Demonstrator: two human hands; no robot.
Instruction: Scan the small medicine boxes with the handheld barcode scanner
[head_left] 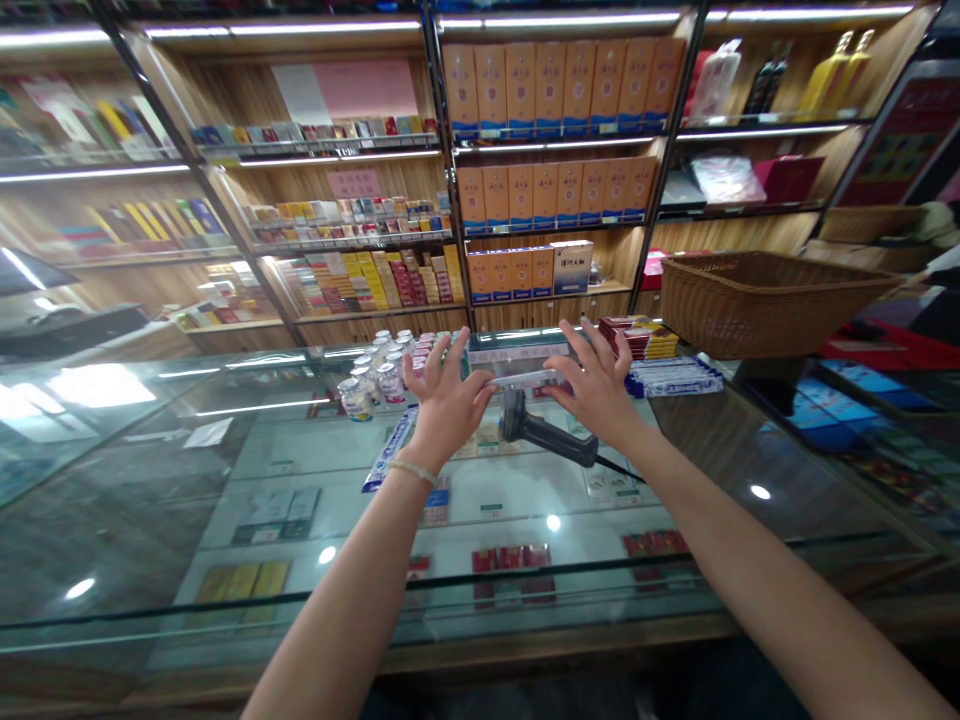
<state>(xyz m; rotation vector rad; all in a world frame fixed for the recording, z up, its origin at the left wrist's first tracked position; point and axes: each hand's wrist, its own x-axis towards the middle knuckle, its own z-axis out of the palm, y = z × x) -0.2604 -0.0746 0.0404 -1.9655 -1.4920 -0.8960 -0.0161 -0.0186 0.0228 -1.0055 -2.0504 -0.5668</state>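
Note:
A thin, flat white strip [523,379] is pinched at its two ends above the glass counter [330,500]. My left hand [448,398] has thumb and finger closed on its left end, the other fingers raised. On the opposite end, my right hand [596,385] grips it the same way. Just below the strip lies a dark barcode scanner [551,438] with a cable, touched by neither hand. Left of my left hand stand several small white-capped bottles [375,375]. A long blue-and-white packet [390,450] lies near my left wrist.
More blue-and-white packets [675,377] and stacked red-and-yellow boxes [637,337] sit right of my right hand. A wicker basket [772,300] stands farther right. Inside the glass case are red packs [514,570]. Wall shelves hold orange boxes [551,90] and bottles.

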